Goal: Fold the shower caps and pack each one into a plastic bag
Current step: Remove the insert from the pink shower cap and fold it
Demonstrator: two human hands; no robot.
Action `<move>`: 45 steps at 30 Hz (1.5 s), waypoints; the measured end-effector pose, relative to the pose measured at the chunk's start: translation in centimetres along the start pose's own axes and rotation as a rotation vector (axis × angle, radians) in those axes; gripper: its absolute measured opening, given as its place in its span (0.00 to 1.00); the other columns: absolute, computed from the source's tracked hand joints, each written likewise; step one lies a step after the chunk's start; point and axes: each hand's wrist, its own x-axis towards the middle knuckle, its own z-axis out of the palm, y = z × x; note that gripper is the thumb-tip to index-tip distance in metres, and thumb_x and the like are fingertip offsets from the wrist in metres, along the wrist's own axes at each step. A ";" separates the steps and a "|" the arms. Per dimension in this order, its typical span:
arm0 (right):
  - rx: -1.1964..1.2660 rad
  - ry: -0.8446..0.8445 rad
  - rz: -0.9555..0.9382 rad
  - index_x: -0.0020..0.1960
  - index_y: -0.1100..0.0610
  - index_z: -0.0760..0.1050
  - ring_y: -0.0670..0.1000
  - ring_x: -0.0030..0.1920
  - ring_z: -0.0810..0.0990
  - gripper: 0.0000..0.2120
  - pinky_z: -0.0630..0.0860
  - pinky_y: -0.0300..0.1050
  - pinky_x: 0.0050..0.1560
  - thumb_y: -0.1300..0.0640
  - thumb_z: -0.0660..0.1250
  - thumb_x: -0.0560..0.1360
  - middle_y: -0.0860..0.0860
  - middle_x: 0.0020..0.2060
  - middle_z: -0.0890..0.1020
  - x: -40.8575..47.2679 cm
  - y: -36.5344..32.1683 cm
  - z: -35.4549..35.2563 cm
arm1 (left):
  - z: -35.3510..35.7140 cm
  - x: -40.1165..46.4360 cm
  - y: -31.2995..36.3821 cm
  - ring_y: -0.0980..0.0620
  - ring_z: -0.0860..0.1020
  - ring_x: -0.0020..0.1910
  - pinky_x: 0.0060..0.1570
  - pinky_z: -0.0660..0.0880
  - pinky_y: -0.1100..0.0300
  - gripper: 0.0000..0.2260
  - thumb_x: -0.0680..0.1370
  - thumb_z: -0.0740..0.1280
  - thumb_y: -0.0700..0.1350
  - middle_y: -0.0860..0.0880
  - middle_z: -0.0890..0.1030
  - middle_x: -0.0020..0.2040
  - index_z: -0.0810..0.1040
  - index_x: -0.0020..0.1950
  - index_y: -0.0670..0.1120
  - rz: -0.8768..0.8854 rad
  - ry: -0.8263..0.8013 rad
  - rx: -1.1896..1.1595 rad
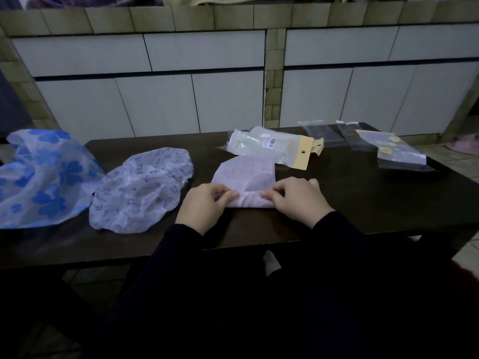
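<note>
A pink-patterned shower cap point(246, 172) lies folded flat on the dark table point(350, 203), its near edge rolled up. My left hand point(204, 206) pinches the left end of that roll and my right hand point(298, 198) pinches the right end. A purple-patterned shower cap point(140, 187) lies unfolded to the left. Further left a blue-flowered shower cap point(44, 177) lies crumpled at the table's edge. Behind the pink cap lie packed plastic bags point(269, 146) with yellow header cards.
Empty clear plastic bags point(334, 134) lie at the back right, with another packed bag point(396, 151) beside them. White tiled cabinet fronts point(207, 86) stand behind the table. The table's near edge runs just under my dark sleeves.
</note>
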 end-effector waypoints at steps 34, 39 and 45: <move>-0.052 0.165 0.038 0.58 0.40 0.78 0.50 0.58 0.72 0.15 0.59 0.51 0.53 0.37 0.61 0.76 0.41 0.53 0.79 -2.7 -0.2 1.1 | 0.4 -0.9 0.9 0.49 0.62 0.64 0.53 0.55 0.55 0.12 0.75 0.68 0.57 0.55 0.73 0.63 0.82 0.57 0.59 -0.050 0.000 0.295; -0.049 0.223 0.024 0.55 0.41 0.80 0.50 0.54 0.73 0.15 0.58 0.51 0.50 0.37 0.58 0.78 0.42 0.49 0.81 -2.9 -0.2 1.3 | 0.5 -1.5 1.6 0.46 0.61 0.63 0.57 0.58 0.52 0.11 0.76 0.66 0.57 0.52 0.69 0.65 0.84 0.54 0.56 0.032 0.088 0.419; 0.025 0.204 0.061 0.48 0.43 0.80 0.49 0.52 0.75 0.13 0.58 0.49 0.50 0.40 0.59 0.78 0.42 0.44 0.81 -2.2 0.5 0.7 | 0.8 -0.7 1.6 0.48 0.67 0.51 0.49 0.62 0.56 0.14 0.80 0.61 0.55 0.50 0.76 0.50 0.83 0.53 0.51 0.090 0.064 0.398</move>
